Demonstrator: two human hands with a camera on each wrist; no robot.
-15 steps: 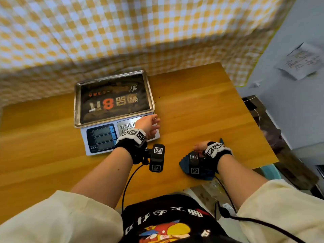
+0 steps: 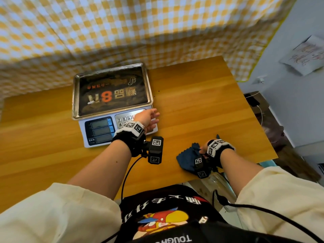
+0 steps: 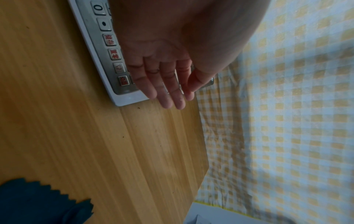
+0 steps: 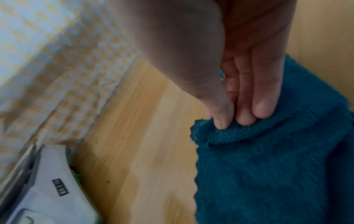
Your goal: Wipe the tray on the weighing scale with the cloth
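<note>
My right hand (image 2: 204,149) pinching cloth (image 2: 186,159) edge; tray (image 2: 148,85) lies ahead and to left. My left hand (image 2: 148,119) nearer, fingers flat on scale (image 2: 98,132) keypad.

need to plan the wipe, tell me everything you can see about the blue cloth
The cloth is dark teal-blue, with a ribbed, fuzzy weave and a zigzag-cut edge. It lies crumpled on the wooden table near its front edge, to the right of the weighing scale and apart from it. The right hand pinches a raised fold at its edge between thumb and fingertips; most of it rests on the table.
</note>
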